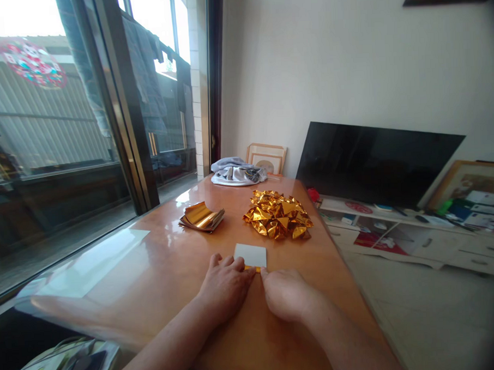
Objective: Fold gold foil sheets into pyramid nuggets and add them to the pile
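Note:
A sheet of gold foil paper [250, 254] lies white side up on the table, a narrow gold strip folded over along its near edge. My left hand [227, 284] rests on that folded edge from the left, its fingers bent and pressing down. From the right, my right hand [288, 293] presses the end of the strip with the index finger, the other fingers curled under and partly hidden. Beyond them to the left is a stack of gold foil paper [202, 216] with its top sheet curling up. A pile of folded gold foil pieces [279, 213] sits beyond the sheet, slightly right.
The glossy wooden table [161, 276] runs away from me, with bundled cloth [238, 172] at its far end. A large dark television [372, 160] stands on a white cabinet [450, 247] at right. Sliding glass doors [116, 103] border the left side.

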Motion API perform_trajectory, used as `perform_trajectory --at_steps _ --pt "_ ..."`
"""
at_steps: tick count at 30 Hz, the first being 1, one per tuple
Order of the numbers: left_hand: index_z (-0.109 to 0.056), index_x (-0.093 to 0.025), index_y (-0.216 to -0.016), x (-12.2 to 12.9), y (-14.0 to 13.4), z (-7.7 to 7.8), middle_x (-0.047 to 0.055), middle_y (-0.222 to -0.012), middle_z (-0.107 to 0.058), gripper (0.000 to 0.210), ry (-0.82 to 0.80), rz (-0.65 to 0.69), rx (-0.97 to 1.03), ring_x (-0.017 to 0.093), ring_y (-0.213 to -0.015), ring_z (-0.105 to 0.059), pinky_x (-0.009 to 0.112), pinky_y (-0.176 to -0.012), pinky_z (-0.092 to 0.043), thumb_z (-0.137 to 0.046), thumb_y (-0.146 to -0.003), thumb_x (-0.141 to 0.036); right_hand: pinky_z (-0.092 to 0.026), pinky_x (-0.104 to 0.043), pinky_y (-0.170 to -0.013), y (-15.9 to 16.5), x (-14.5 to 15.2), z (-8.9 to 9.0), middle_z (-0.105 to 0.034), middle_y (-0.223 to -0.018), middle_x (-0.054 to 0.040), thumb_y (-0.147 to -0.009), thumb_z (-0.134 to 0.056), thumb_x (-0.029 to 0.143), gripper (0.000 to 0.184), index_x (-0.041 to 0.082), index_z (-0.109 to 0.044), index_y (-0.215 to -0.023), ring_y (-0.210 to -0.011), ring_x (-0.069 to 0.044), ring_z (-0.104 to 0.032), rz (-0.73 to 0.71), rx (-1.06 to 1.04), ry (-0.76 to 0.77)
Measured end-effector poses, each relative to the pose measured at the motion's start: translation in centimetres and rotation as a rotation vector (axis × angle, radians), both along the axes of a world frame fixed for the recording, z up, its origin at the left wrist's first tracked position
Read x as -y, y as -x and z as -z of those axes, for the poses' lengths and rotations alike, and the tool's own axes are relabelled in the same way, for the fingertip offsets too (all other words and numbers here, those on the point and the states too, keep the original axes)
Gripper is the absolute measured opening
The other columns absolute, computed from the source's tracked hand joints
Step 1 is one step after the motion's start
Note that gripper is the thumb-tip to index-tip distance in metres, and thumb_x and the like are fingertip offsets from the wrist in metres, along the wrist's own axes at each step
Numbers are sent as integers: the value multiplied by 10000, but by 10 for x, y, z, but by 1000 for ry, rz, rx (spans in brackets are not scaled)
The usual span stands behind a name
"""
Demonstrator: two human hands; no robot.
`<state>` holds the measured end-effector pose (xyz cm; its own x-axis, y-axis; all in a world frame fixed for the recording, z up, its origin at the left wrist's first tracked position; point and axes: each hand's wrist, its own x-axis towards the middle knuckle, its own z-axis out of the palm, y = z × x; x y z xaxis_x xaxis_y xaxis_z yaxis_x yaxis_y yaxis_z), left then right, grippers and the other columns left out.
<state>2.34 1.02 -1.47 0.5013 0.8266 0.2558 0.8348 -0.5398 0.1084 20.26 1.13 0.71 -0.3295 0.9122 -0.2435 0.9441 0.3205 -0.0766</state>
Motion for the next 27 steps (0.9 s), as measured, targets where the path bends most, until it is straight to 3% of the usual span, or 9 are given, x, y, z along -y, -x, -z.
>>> perform_trajectory --at_steps 8,14,27 --pt "-724 -294 -984 -1 11 -2 66 -972 -673 263 48 1 19 255 -955 -561 515 -1006 -234 -490 -958 -413 -499 -410 -854 -3 -4 9 -741 -1110 -200 -835 -593 254 588 177 -555 -1417 -1022 -334 -701 23 -21 -21" --pt "-727 -302 -941 2 34 -10 62 -962 -662 267 38 -61 -14 270 -973 -529 480 -925 -276 -496 -954 -436 -509 -442 -819 -1 -4 6 -737 -1113 -215 -839 -561 190 581 157 -554 -1418 -1010 -362 -701 -6 7 -11" --pt "-745 -296 -851 7 43 -21 54 -940 -656 322 35 -139 -29 262 -956 -523 450 -857 -288 -465 -971 -402 -502 -401 -738 -4 -8 -9 -759 -974 -198 -880 -550 206 264 186 -759 -1040 -906 -360 -714 -25 -6 -71"
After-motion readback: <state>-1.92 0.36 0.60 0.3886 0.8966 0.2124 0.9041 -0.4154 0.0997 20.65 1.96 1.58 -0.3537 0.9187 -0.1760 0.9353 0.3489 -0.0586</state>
